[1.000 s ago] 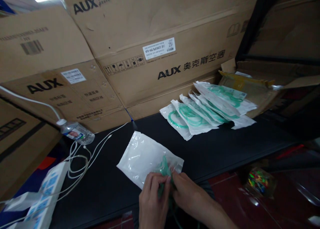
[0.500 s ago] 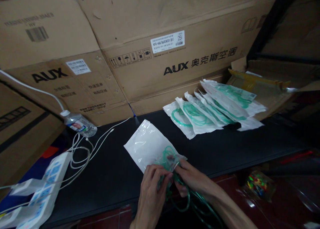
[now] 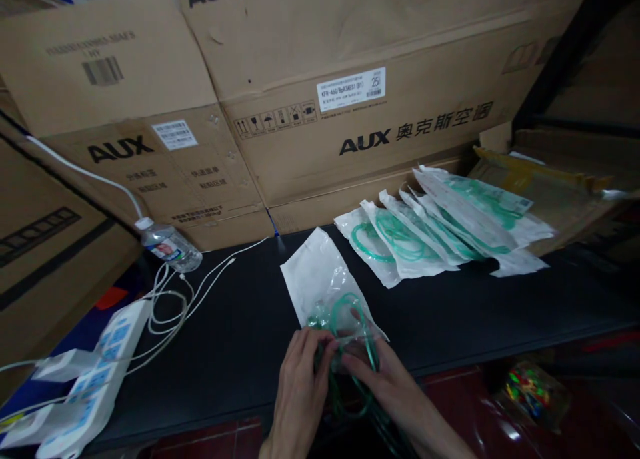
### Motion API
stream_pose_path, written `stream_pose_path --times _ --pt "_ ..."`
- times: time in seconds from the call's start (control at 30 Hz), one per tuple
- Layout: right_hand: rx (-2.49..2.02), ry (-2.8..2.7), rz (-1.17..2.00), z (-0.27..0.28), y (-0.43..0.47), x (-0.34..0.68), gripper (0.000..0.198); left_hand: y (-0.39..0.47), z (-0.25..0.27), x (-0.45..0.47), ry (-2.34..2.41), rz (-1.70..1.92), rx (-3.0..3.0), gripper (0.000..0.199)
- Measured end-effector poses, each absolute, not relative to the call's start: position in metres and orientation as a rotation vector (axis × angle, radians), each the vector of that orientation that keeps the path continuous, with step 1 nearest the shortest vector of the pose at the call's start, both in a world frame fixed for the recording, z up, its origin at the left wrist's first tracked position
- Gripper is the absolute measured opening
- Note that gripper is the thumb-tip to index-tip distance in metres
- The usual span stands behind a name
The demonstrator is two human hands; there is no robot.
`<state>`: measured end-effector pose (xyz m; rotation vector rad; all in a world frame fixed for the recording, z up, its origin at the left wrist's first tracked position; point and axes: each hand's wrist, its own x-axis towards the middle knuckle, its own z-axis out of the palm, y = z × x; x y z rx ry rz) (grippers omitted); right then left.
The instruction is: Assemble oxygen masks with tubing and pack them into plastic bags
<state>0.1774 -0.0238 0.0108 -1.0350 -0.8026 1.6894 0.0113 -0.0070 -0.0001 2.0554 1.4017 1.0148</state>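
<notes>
The left hand (image 3: 303, 369), nearly closed, pinches the clear-fronted pouch (image 3: 313, 272) at its mouth; the right hand (image 3: 383, 372), half curled, holds green tubing (image 3: 351, 297) there. Compared with half a second ago, a wider loop shows inside: more seems inserted. Filled pouches (image 3: 435, 235) lie beyond.

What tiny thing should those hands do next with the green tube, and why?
Perhaps the right hand should tuck the green tubing a little way into the bag, since some loops show at its near end, beside the left hand, while more tubing hangs below both hands.
</notes>
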Motion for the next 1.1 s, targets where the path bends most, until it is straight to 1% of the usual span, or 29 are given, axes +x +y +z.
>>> stream_pose_path --times 0.2,0.33,0.4,0.53,0.63,0.77,0.9,1.0,1.1 --pt "-0.977 -0.600 1.605 -0.010 -0.021 0.160 0.087 -0.007 0.004 0.030 1.231 1.053 2.172 0.011" --pt "-0.927 -0.424 1.553 -0.015 -0.012 0.148 0.102 -0.013 0.005 0.027 1.211 1.118 2.234 0.013" --pt "-0.974 -0.364 1.526 -0.011 -0.008 0.144 0.106 -0.018 0.003 0.019 1.220 1.164 2.299 0.013" --pt "-1.049 -0.359 1.504 -0.004 0.000 0.142 0.102 -0.024 -0.006 0.002 1.422 1.208 2.391 0.018" --pt "-1.054 -0.368 1.514 -0.006 0.002 0.143 0.098 -0.025 -0.012 -0.006 1.656 1.241 2.282 0.021" --pt "-1.047 -0.389 1.493 -0.006 0.003 0.141 0.098 -0.030 -0.012 -0.007 1.602 1.250 2.200 0.014" --pt "-1.035 -0.415 1.455 -0.003 0.011 0.132 0.097 -0.037 -0.011 -0.002 1.508 1.328 2.246 0.015" --pt "-1.014 -0.431 1.449 -0.003 0.022 0.123 0.101 -0.036 -0.015 0.005 1.569 1.387 2.238 0.014" --pt "-0.993 -0.450 1.511 -0.005 0.026 0.120 0.103 -0.028 -0.021 0.013 1.698 1.453 2.157 0.011"
